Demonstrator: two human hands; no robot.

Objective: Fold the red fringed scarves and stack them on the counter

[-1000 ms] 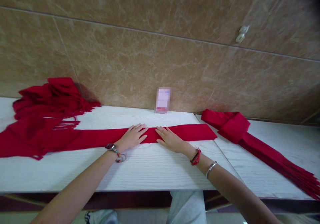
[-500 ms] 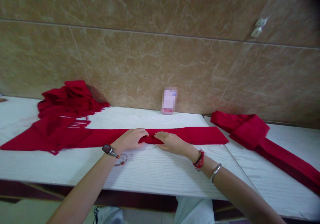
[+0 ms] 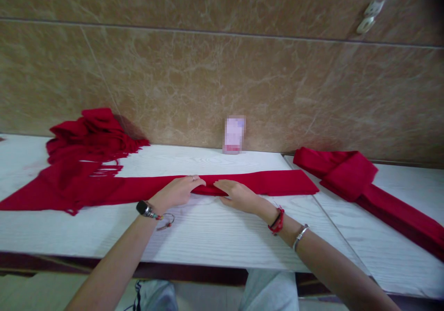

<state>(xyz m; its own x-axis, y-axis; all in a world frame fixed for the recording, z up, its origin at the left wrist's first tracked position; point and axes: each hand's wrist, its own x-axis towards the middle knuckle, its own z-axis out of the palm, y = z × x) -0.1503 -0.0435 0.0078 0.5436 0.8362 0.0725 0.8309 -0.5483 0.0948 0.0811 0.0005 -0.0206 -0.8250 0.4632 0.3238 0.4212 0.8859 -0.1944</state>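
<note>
A long red scarf [image 3: 277, 183] lies folded into a narrow strip across the white table, its fringed left end spread wider. My left hand [image 3: 178, 191] grips the strip's front edge near the middle, fingers on top and thumb mostly hidden. A short gap to the right, my right hand [image 3: 239, 195] holds the same edge, fingers over the cloth and thumb low at the front. Between the two hands the edge is slightly raised and rolled. A watch sits on my left wrist; a red cord and a silver bangle are on my right arm.
Behind the strip's left end is a crumpled red fringed pile [image 3: 90, 137]. To the right lies another folded red scarf [image 3: 350, 174], bent over itself. A small blurred pinkish item [image 3: 234, 135] stands against the brown marble wall [image 3: 194, 79]. The white table [image 3: 215, 237] has a seam at right.
The view has shifted a little. My left fingers have closed further over the scarf's front edge, and the cloth between my hands is now more raised and rolled. Both hands stay near the middle.
</note>
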